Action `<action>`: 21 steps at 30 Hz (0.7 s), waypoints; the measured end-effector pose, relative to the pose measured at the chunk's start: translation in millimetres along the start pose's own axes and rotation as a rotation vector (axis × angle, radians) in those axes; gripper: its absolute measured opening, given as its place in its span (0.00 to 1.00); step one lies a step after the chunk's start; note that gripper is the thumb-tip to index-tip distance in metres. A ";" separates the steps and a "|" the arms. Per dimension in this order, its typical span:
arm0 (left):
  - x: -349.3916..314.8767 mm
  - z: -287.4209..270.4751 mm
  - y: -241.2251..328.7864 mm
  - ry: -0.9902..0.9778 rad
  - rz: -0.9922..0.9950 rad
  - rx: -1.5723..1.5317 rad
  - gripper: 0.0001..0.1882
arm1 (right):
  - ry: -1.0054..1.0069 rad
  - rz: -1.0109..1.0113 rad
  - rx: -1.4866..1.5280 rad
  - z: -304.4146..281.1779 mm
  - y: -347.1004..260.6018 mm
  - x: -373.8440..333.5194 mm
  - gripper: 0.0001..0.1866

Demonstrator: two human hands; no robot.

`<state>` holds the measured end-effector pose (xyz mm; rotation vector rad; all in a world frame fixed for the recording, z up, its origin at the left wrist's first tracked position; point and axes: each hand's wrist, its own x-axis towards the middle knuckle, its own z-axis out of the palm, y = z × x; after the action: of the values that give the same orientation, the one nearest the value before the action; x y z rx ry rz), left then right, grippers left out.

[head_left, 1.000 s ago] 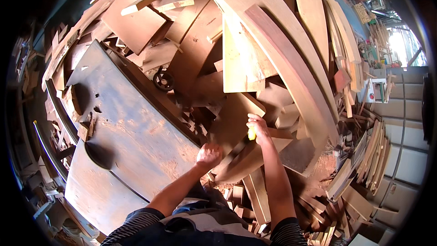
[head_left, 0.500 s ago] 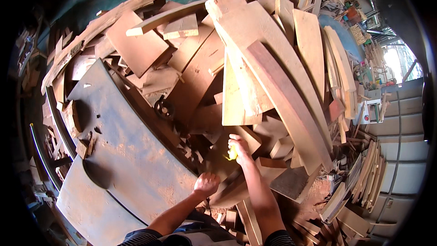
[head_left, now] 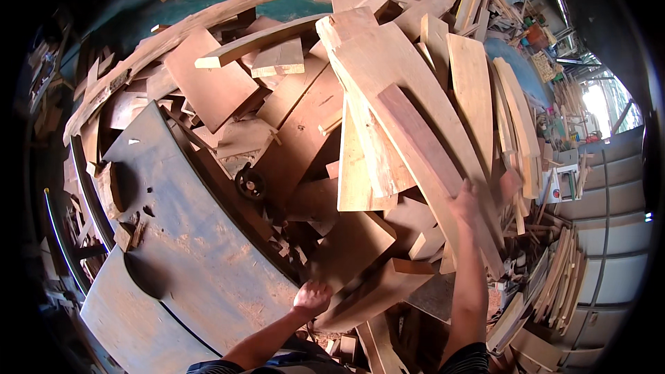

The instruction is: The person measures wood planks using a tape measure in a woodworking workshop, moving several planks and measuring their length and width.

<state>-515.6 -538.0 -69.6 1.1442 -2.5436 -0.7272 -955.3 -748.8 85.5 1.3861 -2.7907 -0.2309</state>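
Observation:
My left hand point(head_left: 313, 296) is curled into a fist by the near corner of the grey metal machine table point(head_left: 208, 235). What it holds, if anything, is hidden. Farther right, my right hand point(head_left: 465, 202) is at a long reddish-brown board point(head_left: 422, 135) that lies slanted over the woodpile. Its fingers look curled, slightly blurred, against the board; no object shows clearly in them. A wide pale plank point(head_left: 409, 62) lies beside that board. Between my arms are a flat wooden panel point(head_left: 357, 249) and a thick wooden block point(head_left: 388, 291).
Offcuts and boards are heaped ahead, among them a square brown panel point(head_left: 210, 79) and a long rough-edged slab point(head_left: 187, 31). A dark handwheel point(head_left: 250, 183) sits beside the metal table. Narrow strips point(head_left: 557, 277) lean at right near a pale panelled wall point(head_left: 616, 235).
My right hand has moved right and slightly up, from the gap between boards to the reddish-brown board. The small yellow thing in it no longer shows. My left hand stays by the table corner.

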 end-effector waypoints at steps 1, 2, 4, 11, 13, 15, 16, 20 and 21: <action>-0.9 1.7 0.1 -0.019 -0.004 -0.004 0.03 | -0.050 0.013 -0.031 1.2 9.5 1.0 0.49; -1.2 3.6 -0.8 0.025 0.010 -0.006 0.02 | -0.100 0.027 -0.062 4.5 16.2 2.8 0.49; -2.6 6.8 -4.0 0.113 0.023 -0.003 0.02 | -0.100 0.007 -0.095 2.7 9.5 -2.3 0.48; -2.2 1.5 1.2 0.040 0.001 0.035 0.04 | -0.135 0.022 -0.151 -6.9 3.7 -9.7 0.46; 0.0 0.8 1.0 0.029 -0.001 0.034 0.03 | -0.140 0.002 -0.170 -3.6 -1.5 -18.1 0.45; 1.7 -1.3 0.8 0.025 -0.004 0.006 0.03 | -0.137 -0.009 -0.168 1.8 -1.7 -30.7 0.45; 0.6 -0.8 -0.1 0.027 -0.011 -0.021 0.04 | -0.131 -0.015 -0.157 4.4 -2.0 -36.4 0.45; 0.3 5.2 -3.0 0.038 -0.014 -0.028 0.03 | -0.121 -0.021 -0.127 3.0 0.7 -47.2 0.44; -1.0 6.8 -3.1 0.037 -0.023 -0.019 0.03 | -0.120 -0.020 -0.121 2.1 1.2 -48.9 0.43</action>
<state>-515.9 -536.7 -77.0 1.1722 -2.4918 -0.7271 -926.8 -709.0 86.1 1.4176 -2.8039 -0.4905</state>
